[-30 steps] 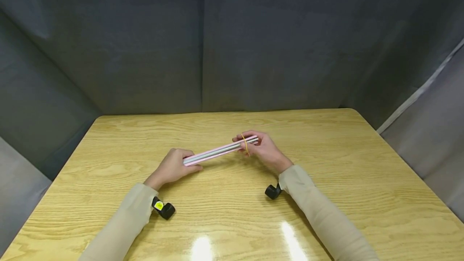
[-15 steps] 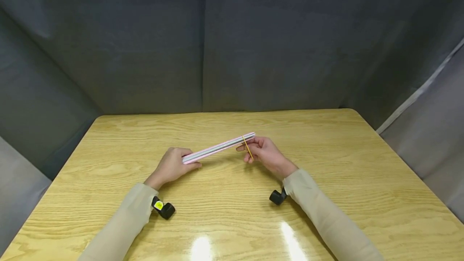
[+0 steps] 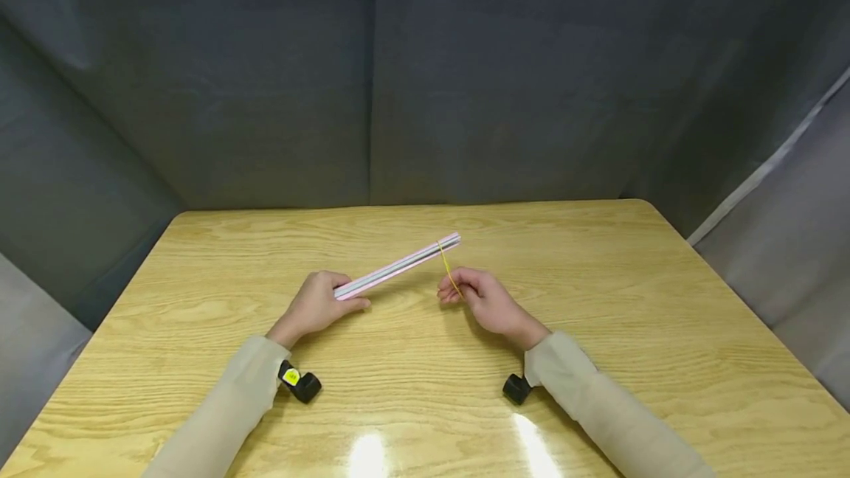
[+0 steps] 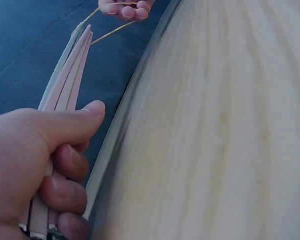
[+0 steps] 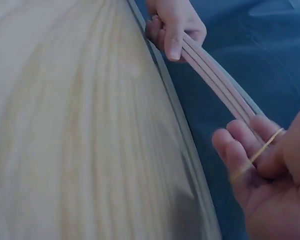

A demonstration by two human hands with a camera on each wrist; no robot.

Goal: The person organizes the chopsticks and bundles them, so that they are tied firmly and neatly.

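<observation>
- Centre of the head frame: left hand (image 3: pixel 317 306) grips the near end of a bundle of thin pink and white sticks (image 3: pixel 398 266), fingers curled round it, thumb laid along the side.
- Bundle runs from that hand up and to the right, far end raised off the wooden table (image 3: pixel 598 279) and free in the air.
- Left wrist view: the same hand (image 4: pixel 35 165) fills the lower left, fist closed round the sticks (image 4: pixel 65 85); the sticks taper toward the top of the frame, tips slightly fanned.
- Right hand (image 3: pixel 483 299) sits just right of centre in the head frame, below the bundle's far end and apart from the sticks themselves.
- Right hand pinches a yellow rubber band (image 3: pixel 448 270); band is stretched taut from the fingers up to the bundle's far end, where it loops round the sticks.
- Right wrist view: right hand (image 5: pixel 270 175) at lower right, band (image 5: pixel 257 156) crossing the curled fingers (image 5: pixel 235 150); thumb contact is not clearly resolved.
- Same view, top centre: left hand (image 5: pixel 172 22) holding the sticks (image 5: pixel 215 80), which run diagonally toward the lower right.
- Left wrist view, top edge: fingertips of the right hand (image 4: pixel 125 9) with both strands of the band (image 4: pixel 107 32) leading down-left to the stick tips.
- Both forearms wear beige sleeves (image 3: pixel 226 411); a black wrist-mounted camera (image 3: pixel 302 383) shows under the left sleeve.
- Grey fabric backdrop (image 3: pixel 372 72) encloses the table across the upper half of the head frame.
</observation>
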